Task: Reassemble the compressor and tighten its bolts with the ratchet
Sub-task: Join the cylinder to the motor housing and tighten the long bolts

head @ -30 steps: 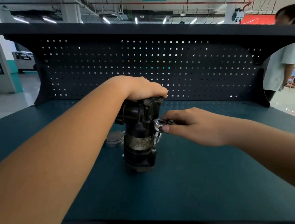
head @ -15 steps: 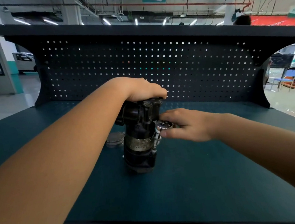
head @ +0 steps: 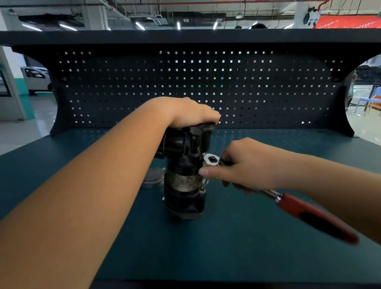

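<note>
Black and cylindrical, the compressor (head: 182,168) is standing upright near the centre of the teal worktop (head: 216,245). The left grip (head: 186,112) is bearing down on the compressor's top housing, fingers curling over its far edge. The right grip (head: 249,164) is holding the ratchet (head: 306,211) just behind its chrome head, fingers wrapping the shank. The head is sitting against the compressor's right side; the red-and-black handle is pointing to the near right. A round metal disc (head: 153,177) is lying flat just left of the compressor.
</note>
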Tool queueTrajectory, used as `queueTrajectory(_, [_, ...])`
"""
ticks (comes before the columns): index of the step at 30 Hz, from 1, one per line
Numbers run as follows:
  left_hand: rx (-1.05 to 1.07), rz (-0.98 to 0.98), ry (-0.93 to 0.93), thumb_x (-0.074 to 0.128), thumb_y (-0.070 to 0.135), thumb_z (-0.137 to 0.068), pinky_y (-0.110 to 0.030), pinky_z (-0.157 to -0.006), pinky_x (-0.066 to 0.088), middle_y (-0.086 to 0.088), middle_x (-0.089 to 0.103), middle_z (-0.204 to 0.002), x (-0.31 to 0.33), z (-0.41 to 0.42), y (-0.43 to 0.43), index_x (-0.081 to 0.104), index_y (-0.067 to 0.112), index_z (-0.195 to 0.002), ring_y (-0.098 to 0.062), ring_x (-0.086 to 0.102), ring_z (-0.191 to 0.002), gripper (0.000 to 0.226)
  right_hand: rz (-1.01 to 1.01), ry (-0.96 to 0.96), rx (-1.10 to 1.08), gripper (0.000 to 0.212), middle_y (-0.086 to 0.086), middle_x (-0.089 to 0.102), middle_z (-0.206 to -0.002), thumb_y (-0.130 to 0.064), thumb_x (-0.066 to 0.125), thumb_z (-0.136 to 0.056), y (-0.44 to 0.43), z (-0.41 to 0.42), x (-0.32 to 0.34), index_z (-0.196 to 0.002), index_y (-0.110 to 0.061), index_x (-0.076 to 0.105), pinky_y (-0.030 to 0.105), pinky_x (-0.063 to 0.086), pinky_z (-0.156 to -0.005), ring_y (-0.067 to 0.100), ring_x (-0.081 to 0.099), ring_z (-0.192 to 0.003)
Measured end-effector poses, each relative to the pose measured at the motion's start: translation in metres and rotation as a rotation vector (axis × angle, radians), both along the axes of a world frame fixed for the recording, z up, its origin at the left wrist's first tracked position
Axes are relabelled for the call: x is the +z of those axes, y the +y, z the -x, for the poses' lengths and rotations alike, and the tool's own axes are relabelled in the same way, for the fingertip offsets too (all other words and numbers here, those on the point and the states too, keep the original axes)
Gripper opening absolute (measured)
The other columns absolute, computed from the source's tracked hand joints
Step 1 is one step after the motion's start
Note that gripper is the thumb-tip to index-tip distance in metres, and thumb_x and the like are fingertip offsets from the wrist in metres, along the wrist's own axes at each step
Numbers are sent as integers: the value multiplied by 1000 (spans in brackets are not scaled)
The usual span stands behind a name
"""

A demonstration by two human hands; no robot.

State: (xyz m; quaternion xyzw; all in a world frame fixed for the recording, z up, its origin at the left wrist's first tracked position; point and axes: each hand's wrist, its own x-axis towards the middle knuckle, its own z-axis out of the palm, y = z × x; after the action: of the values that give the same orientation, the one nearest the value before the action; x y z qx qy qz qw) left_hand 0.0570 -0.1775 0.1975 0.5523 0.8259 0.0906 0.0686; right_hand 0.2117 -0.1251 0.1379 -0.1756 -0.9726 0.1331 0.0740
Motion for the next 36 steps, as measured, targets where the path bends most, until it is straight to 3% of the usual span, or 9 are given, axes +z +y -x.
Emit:
queueTrajectory(5, [35, -16, -40, 41, 62, -75, -39, -87, 42, -4, 54, -109, 0, 1, 1, 63, 28, -111, -26, 56, -99, 54, 223, -35, -24, 56, -4, 58, -40, -61, 45, -89, -8, 5, 4, -62, -13, 58, 11, 40, -39, 5, 56, -36])
queueTrajectory(9, [14, -31, -31, 40, 59, -83, -34, -77, 40, 0, 51, -106, 0, 2, 0, 62, 31, -108, -19, 52, -84, 43, 117, -83, 6, 56, -1, 56, -49, -62, 41, -88, -5, 5, 7, -69, -13, 60, 10, 37, -38, 4, 48, -34])
queueTrajectory(14, [10, -57, -27, 41, 64, -65, -47, -95, 43, -8, 57, -115, -1, -1, -4, 64, 28, -110, -28, 58, -103, 61, 89, -199, 89, 29, -16, 58, -77, -70, 46, -79, 7, 2, 21, -76, -42, 55, 18, 44, -72, 4, 59, -74])
queueTrajectory(16, [-21, -49, 9, 37, 63, -62, -49, -101, 40, -8, 58, -119, -2, -3, -6, 62, 27, -112, -30, 54, -113, 67, 106, -236, 106, 22, -26, 57, -81, -71, 47, -76, 8, 3, 25, -79, -50, 53, 14, 39, -73, -3, 56, -79])
queueTrajectory(20, [-65, -9, 75, 32, 63, -62, -50, -105, 36, -2, 60, -123, 1, -4, -6, 61, 26, -114, -28, 52, -117, 70, 108, -208, 121, 42, -5, 55, -77, -70, 47, -77, 11, 6, 20, -89, -31, 59, 23, 44, -72, 9, 53, -70])
queueTrajectory(25, [-73, -27, 112, 36, 57, -81, -37, -106, 31, 0, 56, -128, 2, -2, -3, 60, 23, -119, -22, 49, -119, 56, 26, -89, 105, 35, -17, 56, -67, -64, 43, -86, 9, 5, 9, -79, -31, 53, 19, 36, -60, -4, 52, -63])
queueTrajectory(28, [-105, -10, 194, 35, 40, -100, -17, -85, 21, 7, 49, -136, 3, 3, -2, 55, 27, -128, -15, 41, -122, 37, -113, -48, 79, 40, -8, 52, -73, -66, 37, -86, 6, 7, 4, -75, -30, 47, 24, 35, -57, 4, 49, -67])
queueTrajectory(31, [-118, 7, 218, 34, 33, -102, -15, -68, 19, 7, 47, -136, 3, 7, 0, 52, 26, -131, -12, 40, -115, 35, -187, -5, 21, 44, -9, 48, -66, -68, 37, -86, 5, 8, 0, -65, -29, 42, 26, 30, -51, 5, 46, -59])
queueTrajectory(36, [-113, -1, 196, 34, 32, -101, -16, -73, 20, 18, 46, -115, 1, 9, 2, 54, 24, -127, -8, 39, -101, 34, -233, 107, 11, 45, -9, 47, -63, -70, 35, -84, 4, 6, -12, -64, -30, 37, 25, 27, -48, 5, 44, -56])
